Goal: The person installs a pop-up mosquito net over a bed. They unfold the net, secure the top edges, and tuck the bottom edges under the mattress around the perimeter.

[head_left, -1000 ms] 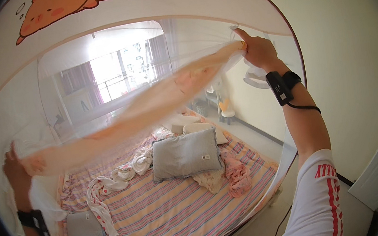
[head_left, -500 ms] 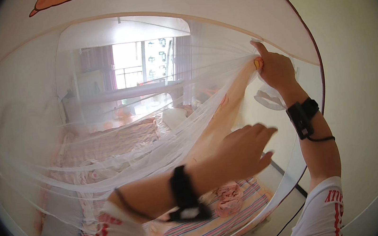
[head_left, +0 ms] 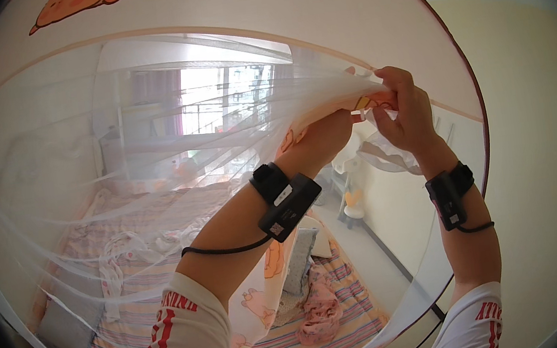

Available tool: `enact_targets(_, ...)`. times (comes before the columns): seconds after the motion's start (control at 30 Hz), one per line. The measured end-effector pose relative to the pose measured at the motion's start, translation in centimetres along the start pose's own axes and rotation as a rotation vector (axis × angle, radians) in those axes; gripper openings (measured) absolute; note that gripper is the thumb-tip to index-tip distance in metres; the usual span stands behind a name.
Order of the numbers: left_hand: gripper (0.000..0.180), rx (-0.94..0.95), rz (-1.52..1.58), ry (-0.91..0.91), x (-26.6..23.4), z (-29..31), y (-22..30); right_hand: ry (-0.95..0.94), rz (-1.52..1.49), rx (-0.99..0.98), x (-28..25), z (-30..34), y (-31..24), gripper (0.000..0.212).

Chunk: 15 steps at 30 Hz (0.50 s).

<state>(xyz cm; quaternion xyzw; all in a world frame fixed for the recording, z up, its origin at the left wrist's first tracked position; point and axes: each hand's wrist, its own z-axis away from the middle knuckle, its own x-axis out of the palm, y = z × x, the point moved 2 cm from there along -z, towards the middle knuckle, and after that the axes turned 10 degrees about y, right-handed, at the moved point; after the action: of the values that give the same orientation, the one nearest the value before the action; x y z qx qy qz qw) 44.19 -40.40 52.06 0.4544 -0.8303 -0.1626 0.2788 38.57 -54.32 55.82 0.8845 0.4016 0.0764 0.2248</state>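
Your right hand (head_left: 406,113) pinches the gathered edge of the mosquito-net door flap (head_left: 327,115) at about two o'clock; your left hand (head_left: 322,141), just beside it at its nine o'clock, clutches the same bunch. Keep both pinches tight near the tent's red rim (head_left: 473,116), and the mesh taut above the striped bed (head_left: 138,333).

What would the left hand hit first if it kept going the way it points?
Probably the right hand: the left hand reaches up and right along the gathered net flap, and the two nearly meet there. Depth is hard to judge.
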Motion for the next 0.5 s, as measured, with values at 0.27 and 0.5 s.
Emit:
enact_targets(0.27, 0.015, -0.132, -0.122, 0.067, 0.5, -1.1, -2.8, -0.030, 0.102, 0.230, 0.8, 0.1, 1.1, 0.024)
enact_targets(0.5, 0.016, -0.141, -0.068, 0.140, 1.6, 0.1, -2.1, 0.054, -0.025, 0.282, 1.1, 0.1, 2.7, 0.013)
